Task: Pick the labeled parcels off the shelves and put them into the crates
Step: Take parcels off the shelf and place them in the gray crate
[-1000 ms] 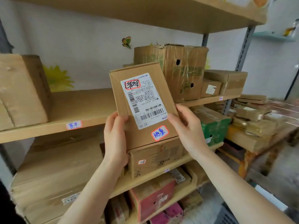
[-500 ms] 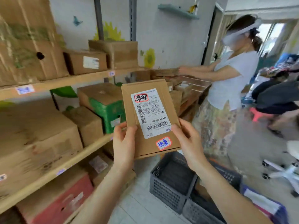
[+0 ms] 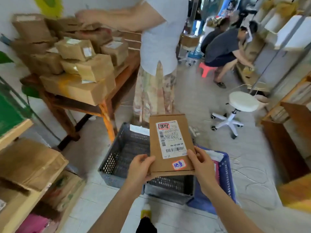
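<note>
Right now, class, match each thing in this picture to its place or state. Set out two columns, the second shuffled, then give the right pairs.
1 parcel
2 blue crate
3 swivel stool
4 plastic stool

a white, on castors
b pink, a person sits on it
c gripped by left hand and right hand
d on the floor beside a grey crate

Pairs: 1-c; 2-d; 3-a; 4-b

Pale tiles cover the floor [image 3: 193,101]. A wooden worktop [image 3: 127,71] stands against the white wall [image 3: 16,4] on the far left. A white swivel stool [image 3: 243,101] sits to the right, a red plastic stool [image 3: 206,68] farther off, wooden shelving [image 3: 286,135] along the right.
</note>
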